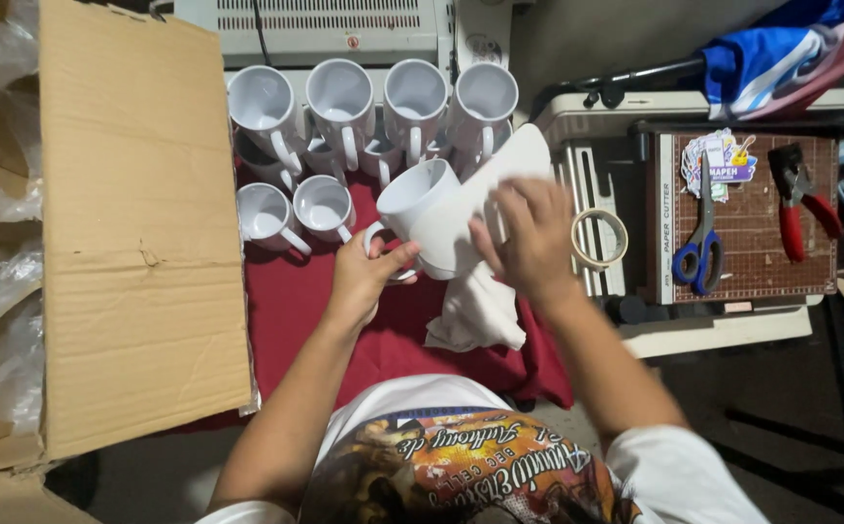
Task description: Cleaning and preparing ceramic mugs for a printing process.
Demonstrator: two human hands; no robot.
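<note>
A single head-worn camera looks steeply down from close above. It faces forward over the red-covered bench [296,311].

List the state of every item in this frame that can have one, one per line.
Left hand: gripping the handle of the held white ceramic mug.
Right hand: pressing a white cloth against that mug.
Held white ceramic mug: tilted, empty.
Other white mugs: upright, empty, on red cloth.
Brown cardboard box flap: folded open.
Blue-handled scissors: closed, lying flat.
Red-handled pliers: lying flat.
</note>
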